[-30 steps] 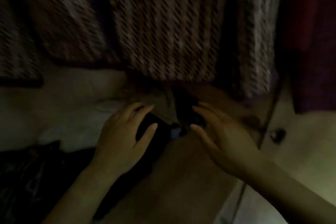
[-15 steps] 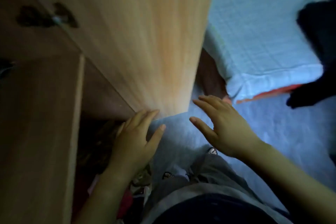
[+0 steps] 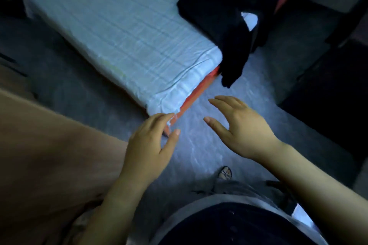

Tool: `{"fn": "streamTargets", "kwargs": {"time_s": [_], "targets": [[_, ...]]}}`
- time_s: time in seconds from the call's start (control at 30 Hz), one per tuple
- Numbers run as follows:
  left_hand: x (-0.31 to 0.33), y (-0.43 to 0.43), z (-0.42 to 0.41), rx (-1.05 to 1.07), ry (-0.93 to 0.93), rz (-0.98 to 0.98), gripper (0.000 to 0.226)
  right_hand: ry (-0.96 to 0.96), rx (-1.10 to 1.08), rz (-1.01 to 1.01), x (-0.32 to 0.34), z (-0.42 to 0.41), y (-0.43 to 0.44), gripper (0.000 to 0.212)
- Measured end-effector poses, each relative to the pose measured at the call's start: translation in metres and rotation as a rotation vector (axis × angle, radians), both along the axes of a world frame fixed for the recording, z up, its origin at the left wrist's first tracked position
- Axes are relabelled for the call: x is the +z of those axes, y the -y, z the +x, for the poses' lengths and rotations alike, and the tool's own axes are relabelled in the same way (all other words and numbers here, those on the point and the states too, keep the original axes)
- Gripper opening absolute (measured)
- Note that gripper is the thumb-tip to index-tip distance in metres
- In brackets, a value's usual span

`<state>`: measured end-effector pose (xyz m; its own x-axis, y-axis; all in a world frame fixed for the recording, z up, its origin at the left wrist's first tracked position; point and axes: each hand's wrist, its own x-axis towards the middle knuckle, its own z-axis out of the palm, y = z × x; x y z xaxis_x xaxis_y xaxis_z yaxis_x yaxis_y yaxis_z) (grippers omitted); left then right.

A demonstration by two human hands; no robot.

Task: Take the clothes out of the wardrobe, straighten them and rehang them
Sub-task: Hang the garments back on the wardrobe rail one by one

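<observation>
Currently, left hand (image 3: pixel 147 149) and right hand (image 3: pixel 245 129) are hovering empty, fingers spread. The crumpled black cloth garment (image 3: pixel 225 6) is lying limp, probably soft and light; grip its upper folds.

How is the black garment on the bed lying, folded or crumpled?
Crumpled: the black garment lies bunched on the mattress, one end hanging over its edge.

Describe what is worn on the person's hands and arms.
Nothing shows: the left hand and right hand are bare, no rings or gloves, and both forearms are uncovered to the frame's edge, with no sleeve, watch or bracelet in view. The light is dim.
</observation>
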<state>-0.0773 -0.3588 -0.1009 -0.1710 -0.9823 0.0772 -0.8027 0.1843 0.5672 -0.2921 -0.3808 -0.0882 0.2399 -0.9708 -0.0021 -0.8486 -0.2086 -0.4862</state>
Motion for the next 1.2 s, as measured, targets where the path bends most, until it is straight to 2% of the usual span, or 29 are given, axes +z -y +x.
{"fn": "streamTargets", "kwargs": {"time_s": [0.17, 0.4, 0.53, 0.73, 1.0, 1.1, 1.2], "targets": [[-0.006, 0.094, -0.118, -0.226, 0.001, 0.012, 0.051, -0.039, -0.171, -0.016, 0.007, -0.108, 0.054, 0.065], [-0.001, 0.212, -0.217, -0.329, 0.009, -0.001, 0.052, -0.031, -0.300, 0.061, -0.003, -0.191, 0.123, 0.067], [-0.020, 0.280, -0.235, -0.333, 0.027, 0.066, 0.055, -0.009, -0.285, 0.079, -0.015, -0.211, 0.199, 0.058], [-0.041, 0.422, -0.247, -0.250, 0.083, 0.149, 0.060, -0.036, -0.234, 0.142, -0.026, -0.233, 0.356, 0.060], [-0.002, 0.654, -0.273, -0.223, 0.167, 0.026, 0.065, -0.029, -0.125, 0.021, 0.012, -0.256, 0.595, 0.065], [-0.010, 0.704, -0.277, -0.182, 0.178, 0.080, 0.063, 0.028, -0.108, 0.050, 0.004, -0.260, 0.655, 0.059], [-0.031, 0.747, -0.278, -0.087, 0.172, 0.164, 0.069, 0.050, -0.021, 0.138, -0.018, -0.266, 0.715, 0.065]]}}
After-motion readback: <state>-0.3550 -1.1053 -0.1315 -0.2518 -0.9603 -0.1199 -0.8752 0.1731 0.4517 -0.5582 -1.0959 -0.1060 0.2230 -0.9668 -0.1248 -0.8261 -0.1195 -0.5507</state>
